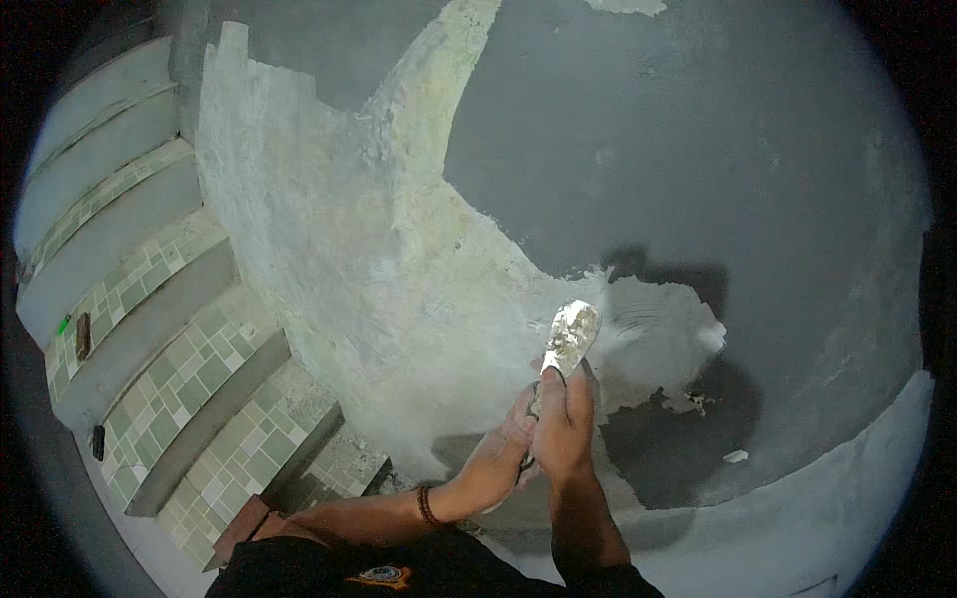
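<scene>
Tiled steps point(189, 384), well left of hands; left hand point(505, 444) against right, fingers partly hidden, cannot tell what they pinch; right hand point(565, 431) closed round base of scraper point(572, 334), whose blade juts up just above both hands: metallic, rounded end, glaring white, blotched dull grey-brown; jagged pale wall patch point(658, 329), right of blade

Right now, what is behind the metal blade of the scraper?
Behind the blade, a pale patch of wall shows around its edges. The part directly covered by the metal cannot be seen.
</scene>
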`<action>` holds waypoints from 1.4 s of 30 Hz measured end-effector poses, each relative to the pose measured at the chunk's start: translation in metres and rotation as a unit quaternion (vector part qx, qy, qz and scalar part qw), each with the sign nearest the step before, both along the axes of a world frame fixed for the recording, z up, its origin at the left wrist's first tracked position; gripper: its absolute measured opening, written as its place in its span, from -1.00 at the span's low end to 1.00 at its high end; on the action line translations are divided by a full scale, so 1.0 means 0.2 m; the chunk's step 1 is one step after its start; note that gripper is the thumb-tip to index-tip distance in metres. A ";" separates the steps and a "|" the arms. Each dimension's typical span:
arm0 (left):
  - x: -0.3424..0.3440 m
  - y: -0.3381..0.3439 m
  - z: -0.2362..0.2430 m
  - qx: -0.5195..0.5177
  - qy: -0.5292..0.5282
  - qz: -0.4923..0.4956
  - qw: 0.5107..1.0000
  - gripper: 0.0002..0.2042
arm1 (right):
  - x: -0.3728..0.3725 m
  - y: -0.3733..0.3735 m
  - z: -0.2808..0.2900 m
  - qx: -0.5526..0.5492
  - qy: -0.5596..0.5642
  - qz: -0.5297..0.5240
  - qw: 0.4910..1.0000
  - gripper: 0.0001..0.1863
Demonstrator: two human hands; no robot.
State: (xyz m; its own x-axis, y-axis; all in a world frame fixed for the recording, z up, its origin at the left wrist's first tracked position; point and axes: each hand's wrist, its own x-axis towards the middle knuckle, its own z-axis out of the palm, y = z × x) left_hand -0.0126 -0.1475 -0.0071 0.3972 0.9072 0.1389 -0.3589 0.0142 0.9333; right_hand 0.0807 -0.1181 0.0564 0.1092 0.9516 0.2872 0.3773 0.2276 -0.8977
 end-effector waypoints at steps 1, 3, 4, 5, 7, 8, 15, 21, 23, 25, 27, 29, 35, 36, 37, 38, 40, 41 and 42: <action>0.00 0.02 0.01 0.016 -0.055 0.007 0.998 -0.40 | 0.00 0.02 0.02 0.022 -0.011 0.004 1.000 -0.74; -0.01 0.04 0.04 0.008 -0.131 -0.005 0.991 -0.40 | -0.02 0.04 0.04 0.089 -0.033 0.040 0.995 -0.73; -0.02 0.06 0.05 0.005 -0.109 -0.014 0.994 -0.39 | -0.02 0.04 0.05 0.029 -0.016 0.022 0.999 -0.73; -0.04 0.05 0.05 0.002 -0.087 -0.023 0.996 -0.39 | -0.03 0.03 0.06 -0.001 -0.011 0.022 1.000 -0.73; -0.05 0.05 0.04 -0.008 -0.073 -0.034 0.997 -0.38 | -0.05 0.02 0.05 0.003 -0.002 -0.004 1.000 -0.73; -0.05 0.02 0.03 -0.013 -0.082 -0.033 0.996 -0.37 | -0.06 0.00 0.04 0.004 0.011 0.003 1.000 -0.73; -0.07 0.07 -0.03 -0.002 -0.029 0.003 1.000 -0.33 | -0.10 0.06 0.01 0.070 -0.044 0.028 0.996 -0.74; -0.11 0.05 0.02 0.021 -0.028 0.036 0.999 -0.34 | -0.13 0.05 0.00 0.027 -0.027 0.017 0.999 -0.73; -0.12 0.04 0.04 0.018 -0.029 0.036 0.999 -0.36 | -0.13 0.06 0.01 0.054 0.024 0.048 0.997 -0.74; -0.12 0.03 0.05 0.002 -0.038 0.042 0.998 -0.39 | -0.13 0.07 0.01 0.011 0.002 0.015 1.000 -0.74; -0.12 0.02 0.04 -0.006 -0.048 0.045 0.998 -0.38 | -0.13 0.08 0.00 -0.038 -0.007 -0.016 0.999 -0.74; -0.12 0.03 0.02 -0.018 -0.055 0.034 0.998 -0.32 | -0.13 0.08 -0.01 0.008 0.005 0.018 1.000 -0.75; -0.11 0.06 -0.02 -0.049 -0.132 -0.036 0.989 -0.30 | -0.11 0.09 -0.02 -0.078 0.065 0.022 0.995 -0.67; -0.11 0.06 -0.02 -0.035 -0.111 0.000 0.993 -0.30 | -0.12 0.09 -0.02 -0.060 0.075 0.027 0.995 -0.67; -0.11 0.06 -0.02 -0.028 -0.089 0.019 0.995 -0.30 | -0.12 0.09 -0.02 -0.042 0.062 0.032 0.997 -0.67; -0.11 0.06 -0.02 -0.030 -0.060 0.047 0.997 -0.37 | -0.13 0.09 -0.02 -0.064 0.040 0.015 0.997 -0.68; -0.11 0.05 -0.02 -0.053 -0.094 0.035 0.994 -0.50 | -0.12 0.09 -0.02 -0.004 -0.016 0.038 0.999 -0.68; -0.12 0.05 -0.02 -0.034 -0.136 0.037 0.989 -0.51 | -0.11 0.10 -0.02 0.017 0.004 0.052 0.998 -0.68; -0.13 0.05 -0.03 -0.083 -0.131 0.010 0.988 -0.49 | -0.11 0.10 -0.02 0.071 0.019 0.085 0.994 -0.68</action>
